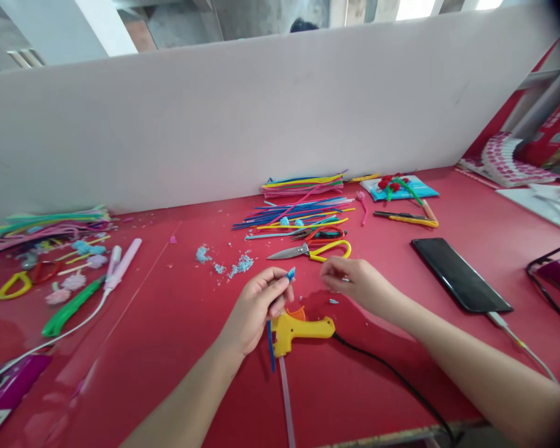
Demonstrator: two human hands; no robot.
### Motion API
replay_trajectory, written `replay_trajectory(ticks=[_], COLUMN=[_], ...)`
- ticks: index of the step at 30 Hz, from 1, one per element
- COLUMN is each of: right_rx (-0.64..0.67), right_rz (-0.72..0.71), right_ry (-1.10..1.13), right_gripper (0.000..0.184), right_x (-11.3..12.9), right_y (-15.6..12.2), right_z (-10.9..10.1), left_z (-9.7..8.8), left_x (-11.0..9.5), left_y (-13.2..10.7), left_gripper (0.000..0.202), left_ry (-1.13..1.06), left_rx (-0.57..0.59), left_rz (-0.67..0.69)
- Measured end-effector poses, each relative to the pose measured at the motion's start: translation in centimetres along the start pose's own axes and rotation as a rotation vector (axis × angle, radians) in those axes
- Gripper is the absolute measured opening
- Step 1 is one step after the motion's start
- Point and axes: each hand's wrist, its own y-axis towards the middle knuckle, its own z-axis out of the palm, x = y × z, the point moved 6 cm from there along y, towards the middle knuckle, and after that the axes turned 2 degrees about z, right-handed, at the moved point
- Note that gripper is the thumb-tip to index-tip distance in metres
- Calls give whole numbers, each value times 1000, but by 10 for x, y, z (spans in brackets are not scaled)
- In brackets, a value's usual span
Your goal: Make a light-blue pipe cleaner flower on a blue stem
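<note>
Far left of the tabletop (177,348): a pink corded tool (124,264) and a green tool (70,308), well apart from my work. Blue fluff crumbs (233,264) are scattered just beyond my left hand.

Left hand (256,308): fingers (280,292) closed in a pinch on the blue stem (290,274). Its fluffy tip stands just above the pinch and the rest hangs below my palm, off the tabletop.

Yellow glue gun (303,328): lies flat directly under that hand, with its glue stick pointing toward me and its cord running right. My hand hides the nozzle end.

Yellow-handled scissors (317,251): lie just beyond both hands, blades toward the left.

Right hand (354,283): hovers near the stem tip with fingers drawn close together. I cannot tell whether they hold anything.

Phone (460,274): further right and clear of my hands.

Handling note (judgement):
- Keep the pinch close under the tip so it does not wobble.
- Bring the right hand in slowly from the side.
- Keep my knuckles lifted off the gun, since its nozzle may be hot.
- Mind the loose lower end near the gun body.
</note>
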Motion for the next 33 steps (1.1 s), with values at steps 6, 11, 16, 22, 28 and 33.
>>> replay_trajectory(ticks=[6,11,16,22,28,33], right_rx=[13,16,92,-7,-23,-17], right_rz=[12,136,187,-11,-27,-9], right_ry=[395,498,662,419,336,325], right_gripper=[13,6,10,8,11,11], right_x=[32,32,26,40,38,38], right_y=[10,12,3,-2,-2,-2], right_z=[-17,-5,12,4,6,5], left_z=[3,4,7,7,8,9], left_x=[1,-3,-3,-3,-5,-7], left_y=[0,-2,-5,-8,-8,-9], left_gripper=[15,19,20,20,18,19], left_ry=[36,144,275,389,429,448], left_rx=[18,6,-12,-42,-58,-72], left_rz=[2,20,26,44,31,30])
